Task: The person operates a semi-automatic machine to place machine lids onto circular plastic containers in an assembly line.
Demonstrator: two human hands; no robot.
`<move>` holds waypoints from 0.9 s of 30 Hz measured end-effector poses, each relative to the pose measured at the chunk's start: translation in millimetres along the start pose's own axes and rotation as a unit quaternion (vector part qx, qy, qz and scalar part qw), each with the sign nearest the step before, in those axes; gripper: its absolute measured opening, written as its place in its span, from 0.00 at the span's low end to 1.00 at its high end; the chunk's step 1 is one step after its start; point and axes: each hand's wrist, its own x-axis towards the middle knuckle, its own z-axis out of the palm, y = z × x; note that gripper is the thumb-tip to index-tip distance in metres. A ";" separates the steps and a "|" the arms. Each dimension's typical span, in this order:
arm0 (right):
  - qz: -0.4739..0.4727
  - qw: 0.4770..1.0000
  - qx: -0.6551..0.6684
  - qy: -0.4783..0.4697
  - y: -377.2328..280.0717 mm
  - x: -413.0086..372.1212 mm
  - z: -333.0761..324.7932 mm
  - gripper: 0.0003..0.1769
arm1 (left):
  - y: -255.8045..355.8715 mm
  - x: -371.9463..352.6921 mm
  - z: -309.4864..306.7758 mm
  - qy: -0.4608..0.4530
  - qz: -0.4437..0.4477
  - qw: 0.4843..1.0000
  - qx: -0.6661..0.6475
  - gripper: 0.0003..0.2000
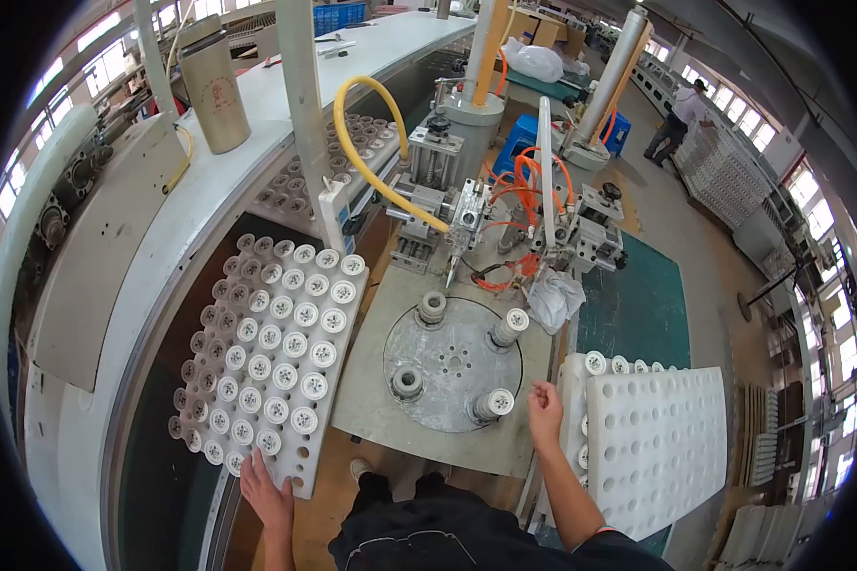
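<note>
My left hand (269, 493) reaches to the near edge of a white perforated tray (304, 455), its fingers stretched out and apart beside a round white lamp part (269, 442). Rows of these cup-shaped parts stand in the tray, with several bare holes at its near right corner. My right hand (545, 416) is raised to the right of a round metal turntable (448, 404), fingers curled together, and no part shows in it. Two holders on the turntable carry lamp parts, one at the front right (500, 402) and one at the back right (517, 320); an empty holder (408, 383) is at the left.
A dispensing nozzle (453, 270) points down behind the turntable, by a yellow hose (341, 114). At the right, a white perforated tray (657, 447) leans over more lamp parts. A metal flask (214, 95) stands on the left bench. A person (678, 119) stands far off.
</note>
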 end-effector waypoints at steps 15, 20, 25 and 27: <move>0.220 0.901 0.365 0.087 -1.9 16.6 3.5 0.23 | 316.1 28.3 76.7 -0.290 0.249 0.885 -0.266 0.30; 0.209 0.935 0.283 0.048 5.9 -2.7 -9.3 0.22 | 329.9 39.1 100.3 -0.326 0.336 0.864 -0.185 0.33; 0.104 0.993 0.033 0.045 12.5 4.0 -6.4 0.36 | 271.0 47.7 59.0 -0.239 0.272 0.906 -0.220 0.31; 0.033 0.993 -0.110 0.014 15.6 3.4 -7.9 0.44 | 245.1 41.9 30.8 -0.236 0.215 0.919 -0.229 0.31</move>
